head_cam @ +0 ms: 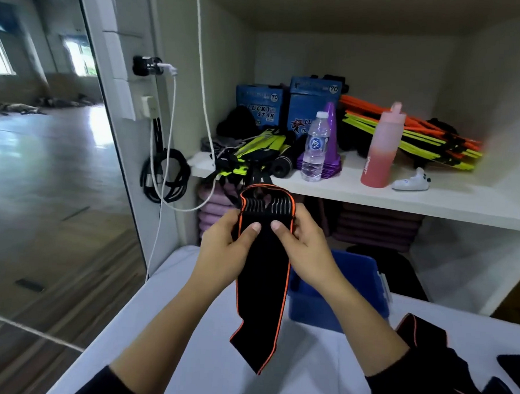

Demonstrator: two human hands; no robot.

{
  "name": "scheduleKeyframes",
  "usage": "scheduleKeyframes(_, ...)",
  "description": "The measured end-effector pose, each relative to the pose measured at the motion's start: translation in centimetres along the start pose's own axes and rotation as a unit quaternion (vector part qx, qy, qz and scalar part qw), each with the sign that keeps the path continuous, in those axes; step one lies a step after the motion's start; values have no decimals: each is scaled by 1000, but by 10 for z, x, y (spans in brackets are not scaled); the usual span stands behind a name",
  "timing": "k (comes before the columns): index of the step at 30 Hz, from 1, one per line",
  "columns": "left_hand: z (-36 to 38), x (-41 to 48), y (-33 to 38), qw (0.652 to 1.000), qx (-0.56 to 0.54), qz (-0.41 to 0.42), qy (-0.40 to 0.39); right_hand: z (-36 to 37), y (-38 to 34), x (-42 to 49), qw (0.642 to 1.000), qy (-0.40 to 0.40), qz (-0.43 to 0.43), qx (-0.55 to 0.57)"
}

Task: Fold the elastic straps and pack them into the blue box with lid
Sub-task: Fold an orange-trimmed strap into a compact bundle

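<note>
A black elastic strap with orange edging hangs in front of me, its lower end dangling over the white table. My left hand and my right hand both pinch its upper part, thumbs on the front, just below the ribbed top end. Behind my right forearm stands the open blue box, partly hidden. Another black strap with orange edging lies on the table at the right.
A white shelf ahead holds a water bottle, a pink bottle, purple cones, blue cartons and orange and yellow ladder straps. Purple mats lie stacked below. Cables hang at the left by a mirror.
</note>
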State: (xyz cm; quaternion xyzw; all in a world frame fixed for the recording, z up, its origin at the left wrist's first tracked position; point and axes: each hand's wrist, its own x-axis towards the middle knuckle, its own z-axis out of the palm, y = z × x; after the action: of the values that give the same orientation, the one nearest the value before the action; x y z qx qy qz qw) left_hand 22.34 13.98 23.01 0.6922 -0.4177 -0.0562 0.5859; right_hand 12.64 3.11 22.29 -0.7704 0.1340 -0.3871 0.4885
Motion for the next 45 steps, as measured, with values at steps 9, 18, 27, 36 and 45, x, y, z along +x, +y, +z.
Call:
scheduleKeyframes(9, -17, 56, -83, 986, 58, -147, -58, 59, 67, 49, 982, -33, 184, -4)
scheduleKeyframes(18, 30, 62, -219, 947, 151, -249, -134, 104, 199, 41, 942, -9, 318, -106)
scheduleKeyframes(27, 59, 108, -281, 944, 152, -279, -84, 112, 284, 75, 933, 66, 331, -123)
scheduleKeyframes(36, 75, 116, -329, 927, 141, -316, -142, 115, 342, 66, 922, 59, 384, -4)
scheduleKeyframes(45, 67, 61, -340, 907, 173, -355, -144, 129, 337, 3, 907, -30, 402, -122)
